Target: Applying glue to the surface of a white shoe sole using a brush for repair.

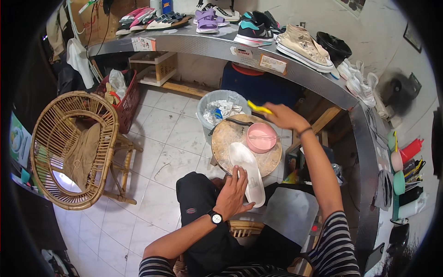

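Note:
My left hand (230, 196) grips a white shoe sole (251, 177) by its near left edge, fingers on top and thumb at the near end. The far end of the sole lies over a round, stained wooden stool top (224, 145). Above the stool's far right side, my right hand (284, 117) is closed round a slim yellow tool (259, 108) whose kind I cannot make out. A pink bowl (261, 144) sits on the stool, with a thin pale stick-like thing (272, 136) across it. Beside the bowl lies a black strip (239, 122).
Beyond the stool stands a lined bin (203, 108) holding crumpled white waste. A rattan chair (44, 138) and a red basket (131, 99) are at left. A curved metal-edged counter (203, 50) bears several shoes, including beige high-tops (302, 44). A grey pad (290, 212) covers my right thigh.

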{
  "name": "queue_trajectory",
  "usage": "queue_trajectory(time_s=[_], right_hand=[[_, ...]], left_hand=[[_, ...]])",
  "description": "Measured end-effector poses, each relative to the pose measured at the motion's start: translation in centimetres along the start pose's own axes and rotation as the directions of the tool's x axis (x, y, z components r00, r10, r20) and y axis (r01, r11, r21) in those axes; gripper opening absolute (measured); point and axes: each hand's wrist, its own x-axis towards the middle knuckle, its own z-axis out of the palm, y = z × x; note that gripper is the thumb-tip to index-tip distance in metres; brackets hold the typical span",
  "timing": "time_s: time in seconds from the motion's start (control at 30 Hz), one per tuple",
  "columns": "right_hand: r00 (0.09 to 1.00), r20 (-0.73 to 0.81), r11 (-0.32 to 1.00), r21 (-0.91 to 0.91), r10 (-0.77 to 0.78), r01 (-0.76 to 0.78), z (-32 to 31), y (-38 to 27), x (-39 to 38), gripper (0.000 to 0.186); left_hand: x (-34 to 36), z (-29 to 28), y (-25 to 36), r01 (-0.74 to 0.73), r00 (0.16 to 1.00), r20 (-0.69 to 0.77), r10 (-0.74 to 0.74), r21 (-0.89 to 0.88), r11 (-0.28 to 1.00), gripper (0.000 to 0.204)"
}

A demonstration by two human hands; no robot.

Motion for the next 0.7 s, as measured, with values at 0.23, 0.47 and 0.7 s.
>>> queue_trajectory(time_s=[0.23, 0.47, 0.7], right_hand=[[0.962, 0.271, 0.922, -0.378, 0.025, 0.082, 2.0, -1.6, -5.9, 0.035], [0.99, -0.075, 0.822, -0.566, -0.121, 0.058, 5.7, -1.6, -5.8, 0.018], [0.999, -0.008, 0.95, -0.31, -0.049, 0.045, 3.7, -1.9, -7.9, 0.018]], left_hand=[[0.1, 0.0, 0.1, -0.003, 1.0, -0.02, 0.003, -0.012, 1.0, 0.113], [-0.1, 0.3, 0.1, 0.0, 1.0, -0.027, 0.0, -0.006, 1.0, 0.114], [-0.2, 0.6, 0.0, 0.031, 0.998, -0.052, -0.041, -0.181, 0.983, 0.118]])
